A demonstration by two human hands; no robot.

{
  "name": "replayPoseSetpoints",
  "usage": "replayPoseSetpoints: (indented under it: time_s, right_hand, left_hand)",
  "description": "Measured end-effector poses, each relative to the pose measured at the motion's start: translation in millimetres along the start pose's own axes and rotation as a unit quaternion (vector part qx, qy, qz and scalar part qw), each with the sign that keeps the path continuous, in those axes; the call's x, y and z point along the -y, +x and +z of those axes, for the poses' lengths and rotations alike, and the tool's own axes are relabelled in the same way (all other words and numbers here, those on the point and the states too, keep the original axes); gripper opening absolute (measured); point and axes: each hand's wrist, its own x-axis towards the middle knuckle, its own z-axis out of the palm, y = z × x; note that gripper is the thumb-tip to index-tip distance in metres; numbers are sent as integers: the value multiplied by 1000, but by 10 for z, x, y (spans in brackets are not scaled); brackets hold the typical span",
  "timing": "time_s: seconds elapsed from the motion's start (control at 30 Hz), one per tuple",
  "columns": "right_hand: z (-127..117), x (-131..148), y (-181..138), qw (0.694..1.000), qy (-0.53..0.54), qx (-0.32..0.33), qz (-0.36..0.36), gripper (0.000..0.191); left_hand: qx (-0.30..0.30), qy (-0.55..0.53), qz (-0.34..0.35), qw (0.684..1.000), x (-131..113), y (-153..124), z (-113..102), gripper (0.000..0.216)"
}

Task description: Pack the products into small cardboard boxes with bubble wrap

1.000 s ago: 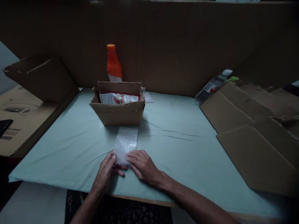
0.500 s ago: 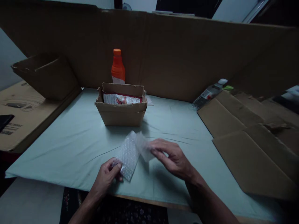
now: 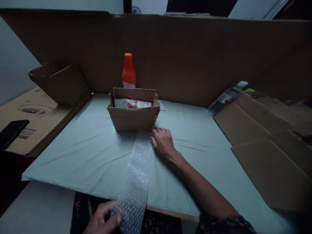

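Note:
A long strip of clear bubble wrap [image 3: 138,169] stretches from the front edge of the table to the small cardboard box. My left hand [image 3: 106,216] pinches its near end between thumb and fingers, just past the table edge. At the far end, close to the box's front, my right hand [image 3: 163,141] has its fingers closed at the strip's right corner. The open cardboard box [image 3: 134,118] stands right beyond the strip. Inside it lies a white printed packet [image 3: 133,103], with something red behind.
An orange bottle [image 3: 129,71] stands behind the box against a tall cardboard wall [image 3: 195,61]. A clear plastic bottle [image 3: 226,97] leans at the right beside cardboard pieces [image 3: 270,172]. At left, a phone [image 3: 13,131] and a tilted open box [image 3: 68,83] rest on a large carton [image 3: 46,113].
The bubble wrap has gone from folded to stretched out. My right hand moved forward to the box, while my left hand drew back past the table edge. The view shifted slightly left.

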Motion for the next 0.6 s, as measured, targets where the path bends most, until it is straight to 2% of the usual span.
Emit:
replayPoseSetpoints:
  time_s: [0.07, 0.17, 0.2, 0.27, 0.33, 0.4, 0.5, 0.6]
  right_hand:
    - [69, 84, -313, 999, 27, -20, -40, 29]
    - [217, 162, -690, 984, 117, 20, -134, 21]
    - [250, 163, -764, 980, 148, 16, -135, 19]
    - [246, 126, -837, 975, 197, -43, -93, 17]
    - [151, 71, -857, 964, 230, -122, -48, 17]
    - [17, 52, -884, 954, 247, -165, -42, 16]
    - [-86, 142, -992, 948, 262, -166, -73, 16]
    - [15, 307, -1123, 951, 264, -119, -110, 18]
  left_hand:
    - [46, -35, -11, 998, -66, 73, 40, 42]
    - [67, -100, -27, 992, -246, 232, 104, 42]
    - [68, -118, -31, 990, -323, 309, 129, 41]
    - [60, -144, -28, 987, -483, 502, 186, 39]
    - [41, -172, -16, 984, -623, 725, 247, 39]
    - [18, -217, -17, 976, -712, 930, 302, 41]
    - [-13, -285, -32, 958, -736, 1102, 357, 58]
    - [-24, -291, -4, 956, -674, 1082, 367, 60]
